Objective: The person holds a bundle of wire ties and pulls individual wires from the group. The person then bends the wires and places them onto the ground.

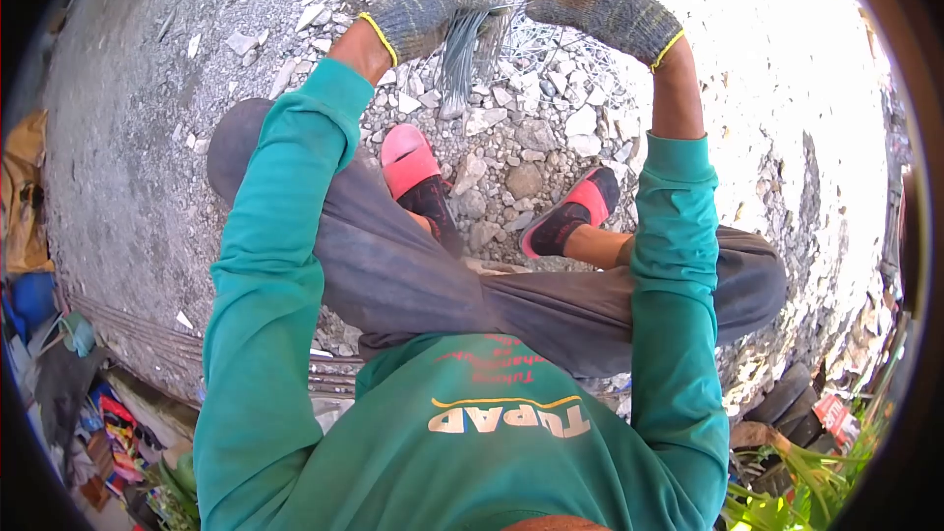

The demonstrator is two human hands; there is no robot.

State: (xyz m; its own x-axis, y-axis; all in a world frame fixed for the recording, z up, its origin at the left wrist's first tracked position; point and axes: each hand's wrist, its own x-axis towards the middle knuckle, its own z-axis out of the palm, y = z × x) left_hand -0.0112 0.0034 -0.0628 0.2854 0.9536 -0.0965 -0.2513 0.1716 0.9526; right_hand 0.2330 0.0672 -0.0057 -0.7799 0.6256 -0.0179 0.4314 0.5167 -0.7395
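Note:
My left hand (pixel 425 18), in a dark grey knitted glove with a yellow cuff edge, is closed around a bundle of thin grey metal wires (pixel 460 64). The wires hang down below the fingers, and some ends poke out above. Close beside it, my right hand (pixel 602 6), gloved the same way, has its thumb and fingers pinched together on a thin wire (pixel 517 2) by the bundle's edge. Where that wire starts is too fine to make out. A loose tangle of thin wire (pixel 565 39) lies on the rubble beneath my right hand.
Broken stones and pale chips (pixel 487 121) cover the ground between my feet, which wear red sandals (pixel 408 159). Long rods (pixel 147 339) lie at the left. Mixed litter (pixel 116 433) is heaped at lower left; green plants (pixel 801 482) and dark tyre-like pieces (pixel 784 393) are at lower right.

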